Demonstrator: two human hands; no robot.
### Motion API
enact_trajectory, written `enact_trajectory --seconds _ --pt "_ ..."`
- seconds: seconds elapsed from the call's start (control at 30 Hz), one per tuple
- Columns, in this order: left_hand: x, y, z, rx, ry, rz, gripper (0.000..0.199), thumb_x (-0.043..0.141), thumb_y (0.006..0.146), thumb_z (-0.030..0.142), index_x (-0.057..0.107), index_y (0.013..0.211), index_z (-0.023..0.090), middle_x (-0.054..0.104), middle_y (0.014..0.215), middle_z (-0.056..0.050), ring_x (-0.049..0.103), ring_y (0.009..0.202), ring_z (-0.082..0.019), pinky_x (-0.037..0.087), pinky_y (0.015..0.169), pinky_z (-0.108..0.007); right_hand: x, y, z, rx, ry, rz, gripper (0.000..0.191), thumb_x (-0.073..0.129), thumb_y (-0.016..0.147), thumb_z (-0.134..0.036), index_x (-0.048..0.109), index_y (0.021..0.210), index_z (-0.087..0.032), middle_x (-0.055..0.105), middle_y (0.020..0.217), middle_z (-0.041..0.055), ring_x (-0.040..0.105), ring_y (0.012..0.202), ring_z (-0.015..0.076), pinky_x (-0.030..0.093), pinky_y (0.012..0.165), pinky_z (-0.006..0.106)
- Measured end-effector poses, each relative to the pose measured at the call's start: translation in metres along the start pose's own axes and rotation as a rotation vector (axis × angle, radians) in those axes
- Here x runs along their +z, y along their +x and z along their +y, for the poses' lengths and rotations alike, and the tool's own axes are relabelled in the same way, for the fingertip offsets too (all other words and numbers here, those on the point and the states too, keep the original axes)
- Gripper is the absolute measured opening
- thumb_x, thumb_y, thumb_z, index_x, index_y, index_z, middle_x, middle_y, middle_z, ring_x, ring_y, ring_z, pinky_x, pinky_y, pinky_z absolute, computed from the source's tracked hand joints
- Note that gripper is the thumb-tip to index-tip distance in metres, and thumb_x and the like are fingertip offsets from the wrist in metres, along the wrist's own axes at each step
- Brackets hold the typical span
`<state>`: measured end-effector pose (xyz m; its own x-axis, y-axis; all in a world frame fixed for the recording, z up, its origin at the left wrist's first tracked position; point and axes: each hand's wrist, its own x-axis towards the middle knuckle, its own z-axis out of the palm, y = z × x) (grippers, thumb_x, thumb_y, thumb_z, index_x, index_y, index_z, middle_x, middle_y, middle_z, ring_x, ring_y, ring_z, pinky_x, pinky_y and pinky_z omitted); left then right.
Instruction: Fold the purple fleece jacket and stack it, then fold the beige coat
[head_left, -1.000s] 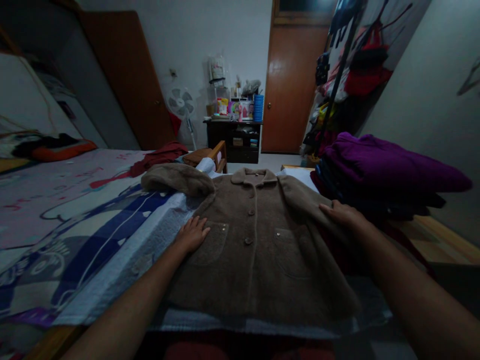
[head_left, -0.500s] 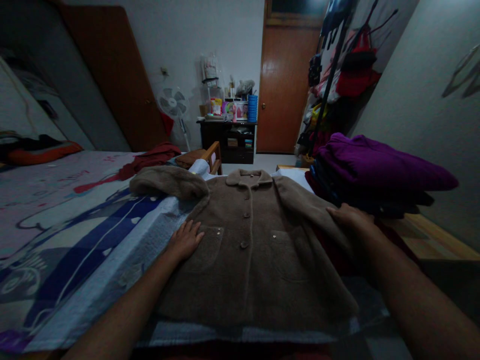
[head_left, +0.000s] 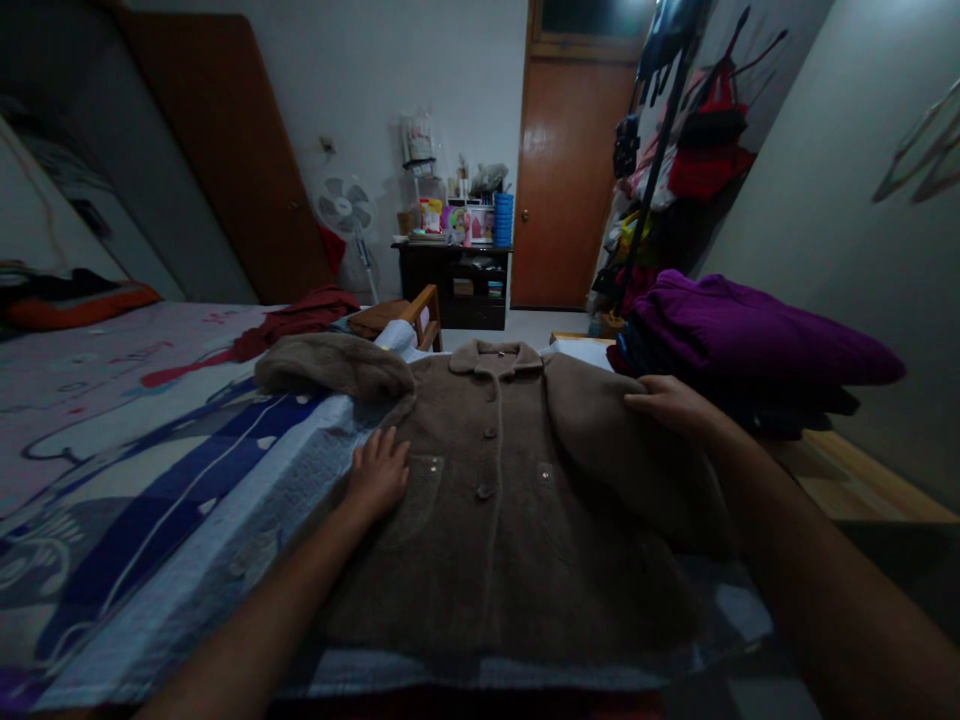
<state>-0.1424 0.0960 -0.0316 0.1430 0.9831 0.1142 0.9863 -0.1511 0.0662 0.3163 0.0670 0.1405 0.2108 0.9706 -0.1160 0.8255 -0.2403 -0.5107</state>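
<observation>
A brown buttoned coat [head_left: 465,540] lies front up, its collar at the far end. Its left-side sleeve stretches out over the bedding, while the right-side sleeve [head_left: 607,430] is lifted and bulges beside the front. My left hand [head_left: 380,470] rests flat with fingers apart on the coat near the left pocket. At the upper edge of the raised sleeve, my right hand [head_left: 667,400] pinches the fabric between thumb and fingers.
A folded purple garment [head_left: 757,325] tops a dark stack on the right, beside a wooden edge [head_left: 877,480]. Patterned bedding [head_left: 187,480] spreads at left, with a red cloth [head_left: 300,320]. Farther back stand a fan [head_left: 349,210], a black cabinet [head_left: 450,285] and a door [head_left: 562,180].
My right hand has risen and moved slightly left, lifting the sleeve, which now covers the dark red cloth beneath. My left hand has shifted only a little on the coat.
</observation>
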Motion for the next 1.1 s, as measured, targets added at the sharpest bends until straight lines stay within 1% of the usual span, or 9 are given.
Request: enact_trajectory --seconds 0.13,0.23,0.3,0.43,0.57,0.73,0.9,1.0,1.1 --pt "-0.025 0.001 0.053 0.202 -0.365 0.113 0.042 0.057 0.081 0.026 0.062 0.122 0.018 0.04 0.15 -0.013 0.026 0.142 -0.033 0.02 0.115 -0.051 0.034 -0.005 -0.049 -0.132 0.534 -0.106 0.028 0.061 0.078 -0.033 0.066 0.101 -0.018 0.071 0.091 0.0046 0.066 0.08 0.0198 0.05 0.066 0.027" --pt "-0.043 0.004 0.093 0.251 -0.882 -0.028 0.038 0.05 0.088 0.042 0.064 0.116 0.019 0.055 0.136 -0.012 0.045 0.13 -0.028 0.03 0.113 -0.044 0.077 -0.008 -0.082 -0.245 0.671 -0.101 0.026 0.06 0.076 -0.034 0.065 0.097 -0.02 0.069 0.083 0.0009 0.063 0.078 0.0188 0.049 0.068 0.028" --pt "-0.051 0.006 0.113 0.151 -1.226 -0.172 0.047 0.047 0.089 0.052 0.059 0.122 0.02 0.06 0.128 -0.011 0.052 0.123 -0.026 0.035 0.109 -0.042 0.108 -0.01 -0.101 -0.296 0.753 -0.046 0.025 0.058 0.077 -0.036 0.063 0.096 -0.02 0.066 0.081 -0.0005 0.061 0.079 0.0184 0.049 0.07 0.028" --pt "-0.052 0.006 0.134 0.034 -1.752 -0.475 0.069 0.061 0.082 0.053 0.039 0.14 0.025 0.059 0.13 -0.01 0.06 0.115 -0.026 0.044 0.101 -0.041 0.159 -0.015 -0.126 -0.348 0.881 0.064 0.025 0.052 0.079 -0.037 0.059 0.095 -0.02 0.064 0.086 -0.0011 0.059 0.084 0.018 0.048 0.075 0.029" --pt "-0.04 0.008 0.137 0.081 -1.845 -0.419 0.087 0.081 0.059 0.024 0.043 0.137 0.02 0.064 0.124 -0.01 0.061 0.111 -0.027 0.045 0.1 -0.039 0.177 -0.017 -0.128 -0.396 0.783 0.004 0.026 0.053 0.077 -0.03 0.058 0.101 -0.02 0.064 0.091 0.0006 0.059 0.088 0.0192 0.048 0.08 0.032" --pt "-0.039 0.022 0.114 -0.058 -1.652 -0.22 0.069 0.072 0.057 0.016 0.056 0.125 0.014 0.071 0.109 -0.008 0.065 0.1 -0.026 0.048 0.094 -0.039 0.151 -0.007 -0.091 -0.474 0.238 0.072 0.03 0.058 0.078 -0.026 0.062 0.107 -0.018 0.061 0.113 0.0087 0.054 0.112 0.0239 0.039 0.1 0.038" --pt "-0.051 0.043 0.053 -0.093 -1.411 -0.024 0.061 0.071 0.059 0.022 0.062 0.12 0.017 0.071 0.11 -0.006 0.065 0.102 -0.026 0.049 0.093 -0.038 0.122 0.006 -0.047 -0.274 -0.261 0.052 0.045 0.061 0.08 -0.031 0.058 0.121 -0.012 0.054 0.129 0.0191 0.045 0.127 0.033 0.034 0.104 0.043" --pt "-0.05 0.055 0.013 -0.149 -1.266 0.129 0.05 0.067 0.061 0.024 0.066 0.11 0.016 0.073 0.101 -0.004 0.065 0.098 -0.026 0.05 0.09 -0.037 0.123 0.008 -0.032 -0.171 -0.281 -0.049 0.057 0.064 0.079 -0.036 0.053 0.128 -0.009 0.054 0.129 0.0232 0.048 0.125 0.0363 0.038 0.101 0.044" --pt "-0.043 0.064 -0.016 -0.286 -1.08 0.239 0.039 0.061 0.065 0.025 0.067 0.103 0.014 0.073 0.095 -0.005 0.065 0.094 -0.027 0.051 0.084 -0.035 0.133 0.007 -0.028 -0.097 -0.076 -0.2 0.075 0.071 0.072 -0.044 0.047 0.135 -0.01 0.063 0.118 0.0212 0.058 0.114 0.0352 0.044 0.095 0.043"
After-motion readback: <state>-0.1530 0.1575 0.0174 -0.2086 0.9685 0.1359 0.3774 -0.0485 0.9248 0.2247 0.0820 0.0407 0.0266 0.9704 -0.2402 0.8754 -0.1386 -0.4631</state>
